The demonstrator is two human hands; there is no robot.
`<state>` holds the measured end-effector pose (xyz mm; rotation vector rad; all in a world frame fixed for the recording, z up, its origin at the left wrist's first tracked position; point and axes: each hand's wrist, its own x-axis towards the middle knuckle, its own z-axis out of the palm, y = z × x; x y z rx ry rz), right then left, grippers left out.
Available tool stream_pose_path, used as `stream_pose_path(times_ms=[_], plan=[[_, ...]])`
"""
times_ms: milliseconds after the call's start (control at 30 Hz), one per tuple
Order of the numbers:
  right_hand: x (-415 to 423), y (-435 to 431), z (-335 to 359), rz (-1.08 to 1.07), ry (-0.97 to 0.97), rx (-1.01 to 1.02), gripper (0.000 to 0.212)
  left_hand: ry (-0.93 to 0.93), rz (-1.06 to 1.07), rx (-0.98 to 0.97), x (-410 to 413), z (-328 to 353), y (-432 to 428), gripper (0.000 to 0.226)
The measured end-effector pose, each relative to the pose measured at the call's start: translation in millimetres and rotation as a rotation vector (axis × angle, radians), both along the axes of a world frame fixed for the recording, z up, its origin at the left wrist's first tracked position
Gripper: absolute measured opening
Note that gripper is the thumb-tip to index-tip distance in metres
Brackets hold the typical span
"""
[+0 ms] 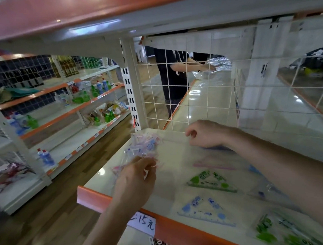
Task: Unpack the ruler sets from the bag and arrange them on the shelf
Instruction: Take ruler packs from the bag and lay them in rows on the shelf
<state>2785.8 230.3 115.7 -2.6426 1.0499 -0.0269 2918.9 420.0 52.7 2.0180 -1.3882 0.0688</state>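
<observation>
Left hand (136, 178) pinches the bag (131, 155) of sets (147, 142), far left on the shelf (94, 198) — right hand (208, 135) hovers just right, curled, grip unclear.

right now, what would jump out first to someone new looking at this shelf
The left hand gripping a crinkly clear bag of pink ruler sets at the shelf's left side draws the eye first. Next come the green ruler set and the blue ruler set lying flat on the shelf nearer the front, with a handwritten price tag on its orange edge.
</observation>
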Motion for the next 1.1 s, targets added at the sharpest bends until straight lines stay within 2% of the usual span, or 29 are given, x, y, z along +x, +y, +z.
stream_pose_path(times_ms=[233, 400, 533, 633, 733, 800, 867, 900, 967, 1033, 1100], plan=[[60, 49, -7, 0.142, -0.134, -0.007, 0.036, 0.062, 0.097, -0.014, 16, 9, 15, 0.021], [100, 74, -22, 0.171, -0.074, -0.057, 0.063, 0.094, 0.122, -0.041, 25, 9, 28, 0.018], [112, 82, -32, 0.136, -0.023, -0.079, 0.058, 0.12, 0.119, -0.059, 31, 11, 38, 0.018], [107, 81, -33, 0.129, -0.041, -0.063, 0.073, 0.131, 0.137, -0.063, 35, 10, 43, 0.018], [101, 75, -32, 0.11, -0.062, 0.008, 0.077, 0.149, 0.148, -0.058, 35, 10, 44, 0.017], [98, 71, -33, 0.071, -0.092, 0.093, 0.064, 0.171, 0.154, -0.057, 33, 10, 43, 0.015], [93, 67, -34, 0.055, -0.181, 0.155, 0.027, 0.185, 0.15, -0.047, 31, 9, 41, 0.014], [89, 66, -34, 0.043, -0.228, 0.2, 0.022, 0.189, 0.145, -0.044, 31, 9, 40, 0.014], [82, 64, -33, 0.011, -0.31, 0.306, 0.02, 0.201, 0.143, -0.041, 30, 8, 40, 0.014], [74, 61, -31, -0.053, -0.381, 0.403, 0.036, 0.215, 0.15, -0.043, 29, 7, 38, 0.015], [68, 57, -27, -0.093, -0.458, 0.5, 0.03, 0.228, 0.15, -0.043, 28, 7, 37, 0.016]])
